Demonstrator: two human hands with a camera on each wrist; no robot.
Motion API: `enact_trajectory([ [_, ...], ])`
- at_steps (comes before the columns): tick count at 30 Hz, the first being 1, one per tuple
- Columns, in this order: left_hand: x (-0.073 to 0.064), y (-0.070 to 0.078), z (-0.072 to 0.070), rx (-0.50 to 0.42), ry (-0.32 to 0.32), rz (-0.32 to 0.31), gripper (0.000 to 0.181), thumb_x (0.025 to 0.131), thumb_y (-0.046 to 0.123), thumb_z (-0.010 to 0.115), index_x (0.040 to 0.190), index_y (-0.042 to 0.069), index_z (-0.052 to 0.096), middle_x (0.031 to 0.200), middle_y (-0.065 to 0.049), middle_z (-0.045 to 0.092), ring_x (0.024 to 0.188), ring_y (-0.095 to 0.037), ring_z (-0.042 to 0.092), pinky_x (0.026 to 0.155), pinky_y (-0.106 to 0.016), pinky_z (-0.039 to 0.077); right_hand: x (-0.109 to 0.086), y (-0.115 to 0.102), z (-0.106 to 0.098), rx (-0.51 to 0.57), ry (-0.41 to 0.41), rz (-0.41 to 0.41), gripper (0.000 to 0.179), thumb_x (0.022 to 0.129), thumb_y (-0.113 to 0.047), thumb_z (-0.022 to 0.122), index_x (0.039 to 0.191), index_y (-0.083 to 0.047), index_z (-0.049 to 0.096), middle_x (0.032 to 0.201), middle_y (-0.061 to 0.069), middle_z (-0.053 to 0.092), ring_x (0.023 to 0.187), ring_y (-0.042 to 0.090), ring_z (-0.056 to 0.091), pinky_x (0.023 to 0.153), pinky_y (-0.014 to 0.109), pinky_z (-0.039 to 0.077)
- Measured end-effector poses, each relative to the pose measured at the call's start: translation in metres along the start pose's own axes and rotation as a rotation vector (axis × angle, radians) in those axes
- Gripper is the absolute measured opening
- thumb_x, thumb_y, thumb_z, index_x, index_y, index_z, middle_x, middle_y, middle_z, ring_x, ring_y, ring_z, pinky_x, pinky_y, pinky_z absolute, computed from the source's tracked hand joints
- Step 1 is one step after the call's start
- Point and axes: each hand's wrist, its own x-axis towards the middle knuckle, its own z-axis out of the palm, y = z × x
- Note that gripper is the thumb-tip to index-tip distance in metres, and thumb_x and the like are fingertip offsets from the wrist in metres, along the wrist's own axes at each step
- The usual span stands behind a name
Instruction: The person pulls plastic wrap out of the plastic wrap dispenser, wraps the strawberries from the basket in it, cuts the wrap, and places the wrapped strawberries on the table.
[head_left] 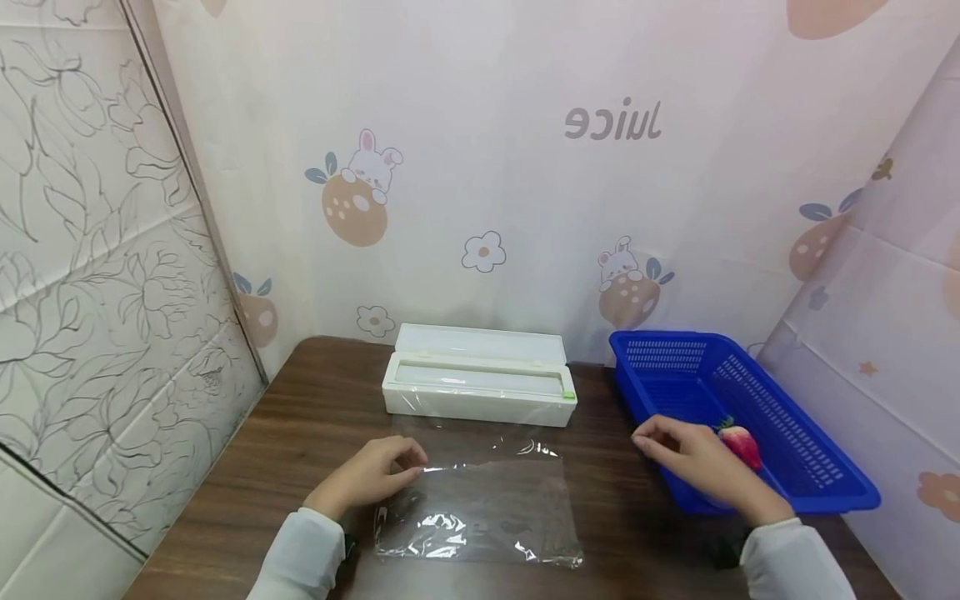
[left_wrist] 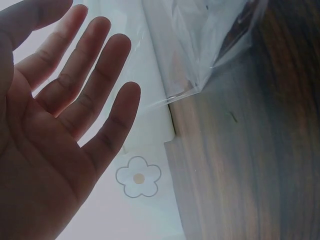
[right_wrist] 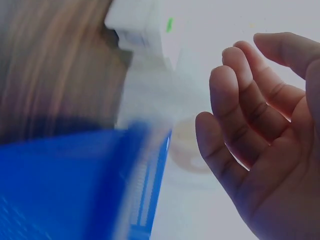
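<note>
A sheet of clear plastic wrap (head_left: 495, 508) runs out from a white wrap dispenser (head_left: 480, 408) and lies over the dark wooden table. By the sheet's left edge is my left hand (head_left: 375, 473), its fingers loosely bent and empty; the left wrist view shows them apart from the crumpled wrap (left_wrist: 200, 50). My right hand (head_left: 701, 462) hovers over the near left rim of a blue basket (head_left: 798, 408), also with relaxed fingers and nothing in them. A red strawberry (head_left: 742, 447) with green leaves sits in the basket, partly hidden behind that hand.
The dispenser's lid (head_left: 480, 342) stands raised at the back, with a small green piece (head_left: 568, 395) at the box's right end. A printed curtain (head_left: 480, 183) hangs right behind the table (head_left: 300, 417), and patterned panels flank both sides.
</note>
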Motion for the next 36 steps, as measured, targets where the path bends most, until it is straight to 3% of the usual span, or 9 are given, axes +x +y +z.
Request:
enact_trajectory([
  [8,-0.002,-0.001,0.003,0.021,0.006,0.01,0.013,0.09,0.024,0.061,0.098,0.014,0.065,0.092,0.006,0.064,0.085,-0.006,0.057,0.075,-0.034,0.055,0.002,0.016,-0.032,-0.049,-0.06,0.129,0.021,0.094,-0.04,0.053,0.101,-0.022,0.062,0.079,-0.002,0.059,0.069,0.011,0.051,0.057,0.026,0.047],
  [14,-0.006,-0.006,-0.001,0.028,0.045,-0.008,0.012,0.088,0.02,0.063,0.099,0.015,0.065,0.096,0.005,0.065,0.087,-0.008,0.058,0.077,-0.037,0.055,0.004,0.03,-0.041,-0.083,-0.04,0.106,0.023,0.094,-0.036,0.054,0.102,-0.016,0.063,0.083,-0.001,0.062,0.071,0.012,0.052,0.059,0.028,0.048],
  [21,-0.012,-0.012,-0.01,0.06,0.067,-0.054,0.017,0.088,0.02,0.064,0.103,0.012,0.064,0.101,0.001,0.065,0.09,-0.015,0.059,0.08,-0.041,0.054,0.008,0.043,-0.05,-0.083,-0.034,0.148,0.021,0.093,-0.037,0.056,0.102,-0.021,0.063,0.089,0.0,0.066,0.076,0.011,0.056,0.065,0.031,0.051],
  [26,-0.015,-0.014,-0.014,0.047,0.066,-0.061,0.019,0.089,0.022,0.063,0.105,0.013,0.064,0.105,0.0,0.065,0.094,-0.017,0.059,0.082,-0.044,0.053,0.015,0.054,-0.055,-0.094,-0.054,0.132,0.023,0.092,-0.037,0.057,0.103,-0.018,0.064,0.095,0.003,0.067,0.083,0.016,0.056,0.072,0.042,0.053],
  [36,-0.027,-0.021,-0.024,0.094,0.127,-0.101,0.026,0.087,0.025,0.065,0.109,0.012,0.064,0.108,-0.001,0.065,0.097,-0.02,0.059,0.083,-0.045,0.053,0.022,0.087,-0.063,-0.133,-0.146,0.196,0.035,0.09,-0.037,0.059,0.106,-0.006,0.063,0.094,0.008,0.066,0.084,0.023,0.058,0.074,0.055,0.052],
])
